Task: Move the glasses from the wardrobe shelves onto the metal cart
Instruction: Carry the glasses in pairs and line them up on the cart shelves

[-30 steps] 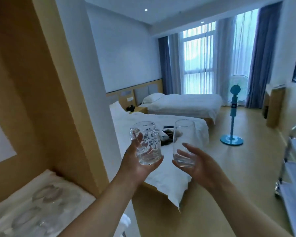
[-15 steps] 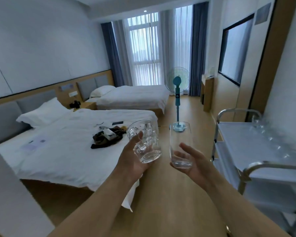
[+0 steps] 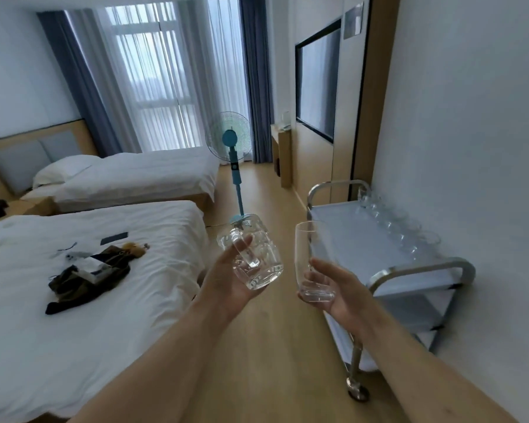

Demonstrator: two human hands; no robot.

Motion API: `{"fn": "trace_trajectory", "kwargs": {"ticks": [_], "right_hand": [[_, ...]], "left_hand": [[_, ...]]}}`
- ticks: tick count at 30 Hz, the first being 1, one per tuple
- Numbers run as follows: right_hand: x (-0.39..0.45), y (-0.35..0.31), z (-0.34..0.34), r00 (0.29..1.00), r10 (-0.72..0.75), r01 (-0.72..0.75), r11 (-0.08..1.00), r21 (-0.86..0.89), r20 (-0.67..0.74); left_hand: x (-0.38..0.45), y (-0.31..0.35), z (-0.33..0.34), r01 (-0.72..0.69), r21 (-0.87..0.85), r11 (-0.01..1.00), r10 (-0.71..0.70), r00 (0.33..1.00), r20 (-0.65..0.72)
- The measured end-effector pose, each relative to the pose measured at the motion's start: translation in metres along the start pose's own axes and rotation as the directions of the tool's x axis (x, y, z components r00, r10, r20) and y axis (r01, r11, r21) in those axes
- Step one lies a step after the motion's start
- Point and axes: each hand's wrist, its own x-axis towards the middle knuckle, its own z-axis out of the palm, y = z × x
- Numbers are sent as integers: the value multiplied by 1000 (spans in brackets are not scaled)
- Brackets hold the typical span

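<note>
Glasses are held: left grip (image 3: 229, 279) clasps mug (image 3: 254, 254), right grip (image 3: 336, 293) clasps tumbler (image 3: 312, 261), near cart (image 3: 422, 270).

A hotel twin room: two white-made beds (image 3: 129, 178) with padded headboards, wall-mounted television (image 3: 318, 83), curtained window (image 3: 153, 80), standing fan (image 3: 231, 148), and a service cart (image 3: 379, 239) (stainless steel).

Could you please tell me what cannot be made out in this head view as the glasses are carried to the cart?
- Glasses already on the metal cart: the row of glasses is blurred and transparent, so no count.
- Lower cart shelves: hidden by the top tray and right hand.
- Wardrobe shelves: outside the frame.
- Tumbler base: covered by fingers.
</note>
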Motion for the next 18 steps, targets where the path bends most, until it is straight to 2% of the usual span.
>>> {"fn": "trace_trajectory", "kwargs": {"ticks": [5,9,18], "right_hand": [[33,-20,1,996,-85,86,996,13,-38],[68,-36,6,980,-159,155,987,-42,-117],[136,-29,5,943,-193,195,981,-20,-272]], "left_hand": [[65,19,7,91,67,994,-96,992,78],[112,43,18,135,98,986,-150,974,170],[207,59,4,246,171,954,-290,900,324]]}}
